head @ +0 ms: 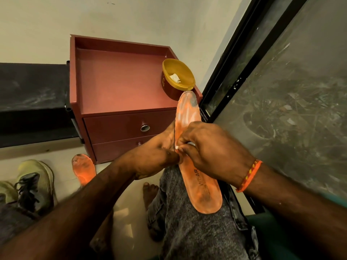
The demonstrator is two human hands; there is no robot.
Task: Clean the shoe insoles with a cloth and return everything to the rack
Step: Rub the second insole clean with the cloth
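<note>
An orange insole (199, 184) lies lengthwise along the person's right thigh, heel near, toe pointing far toward the cabinet (120, 87). The left hand (155, 152) holds its left edge about midway, thumb curled over the rim and fingers underneath. The right hand (210, 151) lies across the top of the insole, fingertips bunched and pinching a small white scrap of cloth (177, 147) against the same edge, just beside the left thumb. The insole is thin, flexible foam, rounded at both ends, smudged grey at toe and heel with pale streaks near the toe. Dark letters reading "WEAR" run along its near half; the rest is hidden under the hand. A 2nd orange insole (83, 170) lies on the floor to the left, near 2 pale green shoes (35, 184) with dark laces. On the reddish cabinet's top tray stands a yellow round tub (177, 79) holding a white wad. An orange thread band (247, 175) circles the right wrist.
</note>
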